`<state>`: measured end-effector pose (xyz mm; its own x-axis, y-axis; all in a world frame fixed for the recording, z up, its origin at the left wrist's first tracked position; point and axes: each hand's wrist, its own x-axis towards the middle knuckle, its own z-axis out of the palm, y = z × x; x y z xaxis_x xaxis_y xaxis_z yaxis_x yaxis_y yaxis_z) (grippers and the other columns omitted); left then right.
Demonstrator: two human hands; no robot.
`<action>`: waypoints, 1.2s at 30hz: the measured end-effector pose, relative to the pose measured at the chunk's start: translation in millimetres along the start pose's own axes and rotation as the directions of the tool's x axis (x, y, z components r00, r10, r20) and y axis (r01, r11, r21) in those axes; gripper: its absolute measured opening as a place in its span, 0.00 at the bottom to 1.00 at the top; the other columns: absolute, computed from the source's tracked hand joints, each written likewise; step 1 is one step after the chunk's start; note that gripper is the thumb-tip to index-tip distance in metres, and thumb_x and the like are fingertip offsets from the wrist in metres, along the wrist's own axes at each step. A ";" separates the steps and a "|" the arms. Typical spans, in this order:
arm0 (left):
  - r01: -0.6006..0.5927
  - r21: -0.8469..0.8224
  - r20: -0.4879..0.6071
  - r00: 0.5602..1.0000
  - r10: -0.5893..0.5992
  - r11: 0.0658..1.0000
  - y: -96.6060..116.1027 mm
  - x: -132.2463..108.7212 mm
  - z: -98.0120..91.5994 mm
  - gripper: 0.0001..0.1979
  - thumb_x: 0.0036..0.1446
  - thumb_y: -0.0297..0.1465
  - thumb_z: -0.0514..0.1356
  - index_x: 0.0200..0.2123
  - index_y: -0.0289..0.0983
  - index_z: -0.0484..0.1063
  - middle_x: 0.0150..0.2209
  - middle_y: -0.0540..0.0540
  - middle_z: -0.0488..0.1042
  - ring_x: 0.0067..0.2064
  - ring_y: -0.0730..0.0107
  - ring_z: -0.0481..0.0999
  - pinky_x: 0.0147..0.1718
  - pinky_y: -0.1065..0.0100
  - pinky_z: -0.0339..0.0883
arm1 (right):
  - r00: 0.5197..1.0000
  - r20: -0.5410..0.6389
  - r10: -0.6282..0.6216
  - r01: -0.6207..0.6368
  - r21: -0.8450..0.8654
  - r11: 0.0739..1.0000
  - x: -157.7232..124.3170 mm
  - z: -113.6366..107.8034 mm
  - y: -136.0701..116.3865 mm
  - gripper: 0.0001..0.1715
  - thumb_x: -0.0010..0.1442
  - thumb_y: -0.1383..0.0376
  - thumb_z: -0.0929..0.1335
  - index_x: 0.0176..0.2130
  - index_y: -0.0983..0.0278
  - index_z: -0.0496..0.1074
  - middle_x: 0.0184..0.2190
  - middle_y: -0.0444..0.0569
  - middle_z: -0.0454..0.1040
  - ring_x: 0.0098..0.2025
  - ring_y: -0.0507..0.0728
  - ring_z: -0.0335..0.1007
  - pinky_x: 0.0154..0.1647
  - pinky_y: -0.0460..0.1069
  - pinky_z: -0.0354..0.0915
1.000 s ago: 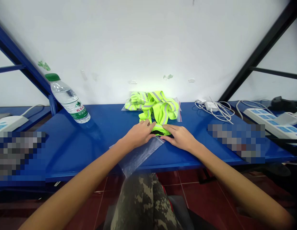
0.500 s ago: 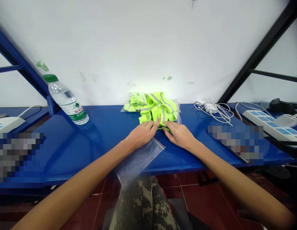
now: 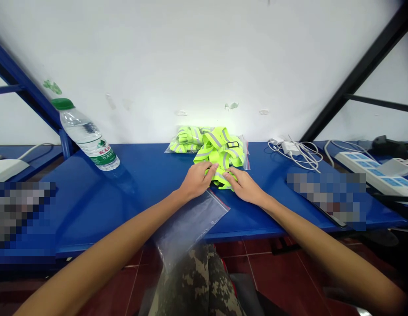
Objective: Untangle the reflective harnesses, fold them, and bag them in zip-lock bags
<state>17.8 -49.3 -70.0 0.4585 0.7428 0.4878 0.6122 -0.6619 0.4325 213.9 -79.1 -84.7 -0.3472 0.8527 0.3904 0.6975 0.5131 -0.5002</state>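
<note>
A neon-yellow reflective strap point(image 3: 217, 148) with grey stripes lies heaped on the blue table, a black buckle point(image 3: 232, 144) showing on its upper right. My left hand point(image 3: 199, 179) is closed on the near left edge of the strap, thumb on top. From the right, my right hand point(image 3: 242, 184) pinches the strap's near end between thumb and fingers. Below my left hand an unfilled clear zip bag point(image 3: 193, 224) with a red seal line hangs over the table's front edge. Behind, at the left, more yellow strap sits inside a clear bag point(image 3: 187, 141).
A water bottle point(image 3: 88, 136) with a green cap stands at the left. To the right are a white charger with a coiled cable point(image 3: 296, 151), a blurred-out flat device point(image 3: 327, 199) and a power strip point(image 3: 381, 173). The white wall rises behind the blue table point(image 3: 151, 171).
The black buckle has come into view on top of the heap. Both hands have shifted slightly towards me, drawing the strap's near part out, and the fingers now grip its edge.
</note>
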 end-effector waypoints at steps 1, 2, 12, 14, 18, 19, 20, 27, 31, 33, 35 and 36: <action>0.036 -0.036 0.004 0.999 -0.036 0.999 -0.2 1.2 0.9 0.24 0.70 0.43 0.44 0.27 0.37 0.67 0.25 0.50 0.69 0.29 0.71 0.68 0.31 0.69 0.58 | 1.000 -0.009 0.004 -0.004 -0.006 1.000 0.3 1.3 0.2 0.20 0.71 0.55 0.56 0.35 0.62 0.66 0.29 0.47 0.72 0.32 0.56 0.69 0.33 0.50 0.61; 0.071 -0.065 0.008 0.998 -0.070 0.995 -0.6 2.0 1.6 0.25 0.70 0.43 0.44 0.25 0.37 0.64 0.23 0.51 0.66 0.27 0.72 0.65 0.29 0.69 0.55 | 1.000 -0.017 0.005 -0.005 -0.016 1.000 0.6 2.5 0.4 0.21 0.71 0.54 0.56 0.33 0.62 0.66 0.29 0.47 0.71 0.33 0.56 0.68 0.34 0.50 0.61; 0.108 0.142 -0.069 0.993 -0.099 0.984 -4.4 -3.5 8.7 0.20 0.68 0.40 0.47 0.31 0.38 0.71 0.33 0.44 0.74 0.40 0.61 0.69 0.41 0.60 0.59 | 0.992 -0.128 -0.010 0.012 0.019 1.000 3.8 10.8 7.9 0.20 0.68 0.54 0.62 0.33 0.64 0.74 0.37 0.53 0.74 0.43 0.59 0.72 0.47 0.54 0.66; 0.218 0.201 -0.173 0.967 -0.184 0.955 -2.9 -6.8 10.6 0.14 0.66 0.41 0.51 0.40 0.39 0.71 0.43 0.40 0.73 0.47 0.53 0.68 0.44 0.56 0.60 | 0.982 -0.183 0.041 -0.034 0.038 0.999 3.7 12.5 9.0 0.16 0.66 0.55 0.65 0.38 0.64 0.74 0.40 0.54 0.75 0.46 0.60 0.73 0.50 0.55 0.67; 0.320 0.089 -0.198 0.934 -0.298 0.943 -3.7 -6.6 15.0 0.09 0.63 0.37 0.54 0.42 0.37 0.65 0.43 0.38 0.70 0.47 0.54 0.68 0.49 0.52 0.63 | 0.967 -0.230 0.113 -0.102 0.058 0.993 5.8 18.6 9.4 0.16 0.63 0.58 0.66 0.46 0.66 0.70 0.45 0.57 0.76 0.47 0.62 0.73 0.51 0.58 0.67; 0.310 0.036 -0.185 0.936 -0.298 0.950 -4.6 -5.2 16.1 0.07 0.63 0.34 0.54 0.41 0.37 0.63 0.43 0.39 0.70 0.47 0.56 0.68 0.50 0.53 0.63 | 0.966 -0.229 0.117 -0.102 0.076 0.992 7.0 20.4 9.4 0.16 0.63 0.59 0.66 0.47 0.66 0.70 0.46 0.57 0.76 0.48 0.62 0.73 0.50 0.58 0.68; 0.296 -0.014 -0.177 0.939 -0.293 0.955 -5.6 -3.6 17.0 0.05 0.62 0.32 0.53 0.40 0.38 0.62 0.42 0.40 0.70 0.47 0.57 0.69 0.51 0.53 0.63 | 0.966 -0.227 0.121 -0.100 0.100 0.990 8.5 22.2 9.6 0.16 0.63 0.59 0.65 0.47 0.66 0.69 0.46 0.57 0.76 0.48 0.61 0.73 0.49 0.57 0.68; 0.198 -0.206 -0.106 0.969 -0.223 0.958 -13.0 2.2 17.7 0.03 0.61 0.29 0.53 0.38 0.39 0.60 0.38 0.45 0.69 0.42 0.64 0.71 0.46 0.60 0.67 | 0.961 -0.183 0.207 -0.142 0.314 0.939 16.3 25.6 14.4 0.16 0.58 0.58 0.68 0.43 0.64 0.70 0.43 0.54 0.77 0.45 0.60 0.75 0.41 0.54 0.71; 0.154 -0.142 -0.069 0.984 -0.165 0.978 -10.2 -0.6 16.0 0.05 0.60 0.28 0.53 0.41 0.38 0.60 0.40 0.43 0.69 0.44 0.62 0.70 0.47 0.59 0.66 | 0.929 -0.181 0.324 -0.238 0.377 0.895 18.9 18.7 15.8 0.16 0.56 0.54 0.69 0.35 0.64 0.74 0.35 0.52 0.79 0.37 0.59 0.76 0.40 0.54 0.72; 0.193 -0.034 -0.068 0.978 -0.195 0.981 -6.3 -2.4 14.7 0.07 0.60 0.27 0.54 0.42 0.37 0.62 0.42 0.41 0.69 0.46 0.59 0.68 0.49 0.56 0.64 | 0.885 -0.273 0.378 -0.281 0.335 0.900 21.7 13.0 15.4 0.16 0.58 0.54 0.68 0.31 0.64 0.75 0.32 0.52 0.79 0.35 0.59 0.76 0.39 0.55 0.72; 0.230 0.062 -0.077 0.971 -0.226 0.971 -2.6 -3.9 13.3 0.08 0.59 0.29 0.55 0.43 0.37 0.63 0.44 0.40 0.69 0.48 0.56 0.67 0.49 0.53 0.63 | 0.854 -0.362 0.374 -0.278 0.292 0.915 26.4 6.6 14.7 0.14 0.57 0.56 0.68 0.33 0.64 0.76 0.36 0.53 0.80 0.36 0.60 0.77 0.40 0.55 0.72; 0.233 0.086 -0.080 0.971 -0.227 0.969 -1.4 -4.5 12.7 0.08 0.59 0.29 0.55 0.43 0.37 0.64 0.44 0.39 0.68 0.48 0.55 0.67 0.49 0.53 0.63 | 0.856 -0.377 0.355 -0.258 0.284 0.923 29.7 3.6 14.2 0.13 0.57 0.58 0.68 0.36 0.64 0.76 0.41 0.54 0.79 0.37 0.60 0.77 0.40 0.55 0.73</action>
<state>23.0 -50.4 -82.4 0.2547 0.8632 0.4359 0.7553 -0.4591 0.4677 211.3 -46.2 -82.9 0.1868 0.8745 0.4476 0.5554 0.2818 -0.7823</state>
